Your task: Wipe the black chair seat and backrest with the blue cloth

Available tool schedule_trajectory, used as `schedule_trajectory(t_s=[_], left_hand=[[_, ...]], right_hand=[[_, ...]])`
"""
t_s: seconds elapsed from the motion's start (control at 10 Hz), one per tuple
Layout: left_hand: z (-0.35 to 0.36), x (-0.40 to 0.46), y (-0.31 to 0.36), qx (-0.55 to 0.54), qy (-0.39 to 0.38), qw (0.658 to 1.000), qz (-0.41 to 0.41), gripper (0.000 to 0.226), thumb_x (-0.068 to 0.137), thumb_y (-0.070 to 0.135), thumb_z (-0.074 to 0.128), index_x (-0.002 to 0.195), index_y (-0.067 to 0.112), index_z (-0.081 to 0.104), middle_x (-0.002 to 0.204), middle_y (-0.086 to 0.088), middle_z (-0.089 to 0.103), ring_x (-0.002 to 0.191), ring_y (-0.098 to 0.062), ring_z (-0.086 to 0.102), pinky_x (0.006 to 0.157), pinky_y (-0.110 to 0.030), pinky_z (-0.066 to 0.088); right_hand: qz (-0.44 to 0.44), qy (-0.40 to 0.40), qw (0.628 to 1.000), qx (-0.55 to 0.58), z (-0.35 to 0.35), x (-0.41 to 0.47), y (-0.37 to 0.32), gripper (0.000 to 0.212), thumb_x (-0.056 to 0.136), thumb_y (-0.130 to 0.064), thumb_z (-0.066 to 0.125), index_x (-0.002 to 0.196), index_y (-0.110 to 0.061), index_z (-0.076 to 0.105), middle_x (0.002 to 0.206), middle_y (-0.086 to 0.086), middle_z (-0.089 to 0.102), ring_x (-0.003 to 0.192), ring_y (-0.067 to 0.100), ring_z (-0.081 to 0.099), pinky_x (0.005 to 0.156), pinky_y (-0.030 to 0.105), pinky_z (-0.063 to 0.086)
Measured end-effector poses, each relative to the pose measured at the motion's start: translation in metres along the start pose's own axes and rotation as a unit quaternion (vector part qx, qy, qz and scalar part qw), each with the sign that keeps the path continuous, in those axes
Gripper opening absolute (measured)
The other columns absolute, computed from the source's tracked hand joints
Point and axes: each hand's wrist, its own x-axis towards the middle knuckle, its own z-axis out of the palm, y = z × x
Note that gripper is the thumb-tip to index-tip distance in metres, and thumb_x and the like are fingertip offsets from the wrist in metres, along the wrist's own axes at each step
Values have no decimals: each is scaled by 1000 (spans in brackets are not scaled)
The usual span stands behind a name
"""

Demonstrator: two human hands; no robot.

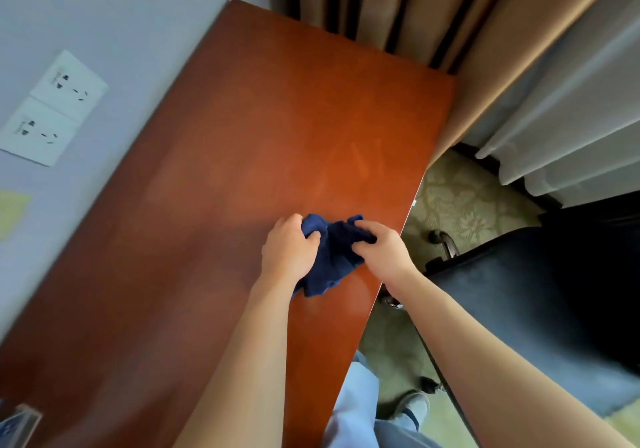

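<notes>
Across the middle of the frame, a reddish-brown wooden surface (242, 156) runs on a slant from the lower left to the upper centre, glossy and faintly streaked with reflected light. Near its right edge, just below centre, lies the blue cloth (334, 257), bunched and crumpled on the wood. Both hands are on it. The left hand (289, 248) has its fingers curled over the cloth's left side, gripping a fold. The right hand (381, 248) pinches the cloth's right side, its fingers bent into the fabric close to the surface's edge. Both bare forearms reach up from the bottom of the frame.

To the right of the surface, in the right and lower right of the frame, stands the black chair (540, 312); its dark seat faces the camera and its upper part falls into deep shadow. A wheel of its base (438, 238) shows on the floor between chair and surface. The floor is a pale green patterned carpet (460, 205).

At the left, a pale grey-blue wall (104, 14) carries two white socket plates (52, 108), one above the other, and a yellowish patch at the far left edge. Along the top, brown curtains (398, 4) hang behind the surface's far end, with a lighter white curtain (571, 118) at the upper right. At the bottom centre, light blue trousers (356, 409) and a shoe (412, 404) stand on the carpet. A small blurred object sits at the lower left corner.
</notes>
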Motion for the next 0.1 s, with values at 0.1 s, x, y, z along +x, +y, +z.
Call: schedule_trajectory(t_s=[0.1], left_hand=[[-2, -4, 11, 35, 22, 999, -10, 25, 91, 35, 58, 113, 24, 58, 116, -1, 58, 107, -29, 58, 92, -51, 51]], right_hand=[[-15, 34, 999, 18, -25, -4, -9, 49, 85, -8, 59, 132, -25, 60, 121, 1, 66, 103, 21, 65, 83, 34, 55]])
